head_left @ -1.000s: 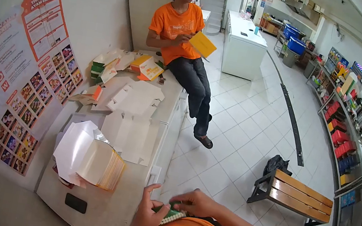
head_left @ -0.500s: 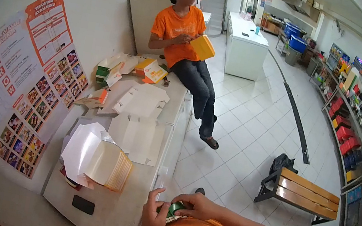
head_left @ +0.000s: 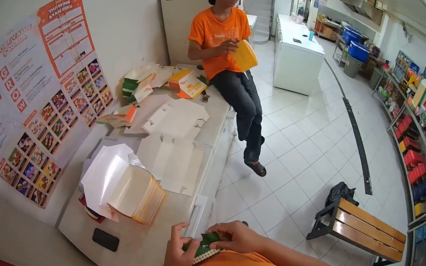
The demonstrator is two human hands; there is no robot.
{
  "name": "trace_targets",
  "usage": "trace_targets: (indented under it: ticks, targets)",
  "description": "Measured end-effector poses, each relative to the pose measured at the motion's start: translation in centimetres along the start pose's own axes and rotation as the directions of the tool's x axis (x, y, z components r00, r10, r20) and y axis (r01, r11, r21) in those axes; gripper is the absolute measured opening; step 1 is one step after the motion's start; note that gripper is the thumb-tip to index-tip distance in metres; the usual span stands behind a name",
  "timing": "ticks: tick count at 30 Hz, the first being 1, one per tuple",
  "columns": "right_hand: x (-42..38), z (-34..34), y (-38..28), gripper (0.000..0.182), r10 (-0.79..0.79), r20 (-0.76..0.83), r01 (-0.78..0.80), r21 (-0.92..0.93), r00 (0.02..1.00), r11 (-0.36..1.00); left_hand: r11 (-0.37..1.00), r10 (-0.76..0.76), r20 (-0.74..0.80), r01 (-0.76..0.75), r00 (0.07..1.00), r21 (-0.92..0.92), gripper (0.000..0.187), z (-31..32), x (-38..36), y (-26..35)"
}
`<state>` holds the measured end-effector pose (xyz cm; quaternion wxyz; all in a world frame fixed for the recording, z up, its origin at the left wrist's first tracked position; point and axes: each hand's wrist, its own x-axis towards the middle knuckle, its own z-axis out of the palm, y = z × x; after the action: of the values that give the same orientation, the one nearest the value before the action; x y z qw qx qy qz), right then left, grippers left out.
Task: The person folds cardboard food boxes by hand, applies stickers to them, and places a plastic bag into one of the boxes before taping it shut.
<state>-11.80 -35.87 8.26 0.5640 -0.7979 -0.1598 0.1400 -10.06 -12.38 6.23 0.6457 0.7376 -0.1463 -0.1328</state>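
Close to my body, at the bottom of the head view, both hands are on a small green paper box (head_left: pixel 205 250) with a dotted pale edge. My left hand (head_left: pixel 179 253) grips its left side, the index finger pointing up. On the upper right side, my right hand (head_left: pixel 233 236) pinches the green card with bent fingers. Part of the box is hidden by my hands and orange shirt. To the left, a stack of nested card boxes (head_left: pixel 142 197) lies on the white counter (head_left: pixel 143 252), near a black phone (head_left: pixel 106 239).
Flat unfolded cartons (head_left: pixel 169 164) cover the counter's middle. A co-worker (head_left: pixel 221 37) in an orange shirt sits at its far end, holding a yellow box (head_left: pixel 245 55). A wooden bench (head_left: pixel 364 231) stands on the tiled floor to the right, by a black bag (head_left: pixel 340 193).
My right hand has risen slightly with the green card, and more of the dotted edge shows. The co-worker's hand has shifted on the yellow box. The view has swung slightly left.
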Motion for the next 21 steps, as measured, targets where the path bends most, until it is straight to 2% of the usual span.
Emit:
trace_targets:
  ticks: [4, 6, 7, 9, 10, 12, 13, 15, 16, 18, 19, 21]
  targets:
    - [0.1, 1.2, 0.5, 0.036, -0.048, -0.026, 0.05, 0.082, 0.999, 0.995, 0.993, -0.091, 0.034, 0.093, 0.995, -0.072, 0.048, -0.6, -1.2, -0.4]
    - [0.1, 1.5, -0.4, 0.035, -0.018, -0.01, 0.018, 0.015, 1.0, 1.0, 0.966, -0.099, 0.157, 0.132, 0.983, -0.223, 0.046, -1.0, -1.3, -0.9]
    - [0.3, 1.7, 0.0, 0.035, -0.013, -0.011, 0.013, 0.02, 1.0, 1.0, 0.965, -0.104, 0.161, 0.138, 0.982, -0.223, 0.046, -1.1, -1.3, -0.9]
    - [0.5, 2.1, 0.8, 0.037, -0.178, -0.169, 0.153, -0.151, 0.969, 0.977, 0.968, -0.09, 0.178, 0.128, 0.98, -0.214, 0.047, -1.3, -1.4, -0.3]
    - [0.4, 2.5, 0.8, 0.037, -0.174, -0.169, 0.15, -0.149, 0.97, 0.977, 0.968, -0.093, 0.18, 0.132, 0.979, -0.215, 0.047, -1.2, -1.4, -0.2]
    - [0.4, 3.1, 0.9, 0.039, -0.166, -0.303, 0.11, -0.195, 0.938, 0.975, 0.981, -0.08, 0.144, 0.103, 0.986, -0.164, 0.049, -0.9, -1.4, -0.1]
    - [0.4, 3.0, 0.9, 0.039, -0.169, -0.307, 0.111, -0.198, 0.937, 0.974, 0.981, -0.075, 0.147, 0.099, 0.986, -0.164, 0.049, -0.9, -1.4, -0.1]
    - [0.3, 2.8, 0.9, 0.041, -0.088, -0.214, 0.084, -0.027, 0.973, 0.996, 0.959, -0.123, 0.169, 0.161, 0.978, -0.235, 0.052, -1.1, -1.5, -0.2]
    - [0.2, 2.6, 1.0, 0.041, -0.084, -0.216, 0.08, -0.026, 0.973, 0.996, 0.958, -0.125, 0.172, 0.164, 0.977, -0.235, 0.052, -1.2, -1.5, -0.1]
    - [0.2, 1.8, 1.3, 0.043, 0.009, 0.042, -0.011, 0.055, 0.999, 0.998, 0.982, -0.169, 0.211, 0.182, 0.963, -0.042, 0.054, -1.5, -1.6, 0.4]
    - [0.1, 1.4, 1.2, 0.043, 0.016, 0.045, -0.018, 0.062, 0.999, 0.998, 0.98, -0.179, 0.211, 0.192, 0.961, -0.043, 0.054, -1.5, -1.7, 0.2]
    - [0.1, 0.3, 1.0, 0.053, -0.091, 0.124, 0.105, -0.117, 0.988, 0.988, 0.983, -0.128, 0.149, 0.145, 0.981, -0.111, 0.055, -1.6, -1.9, -0.7]
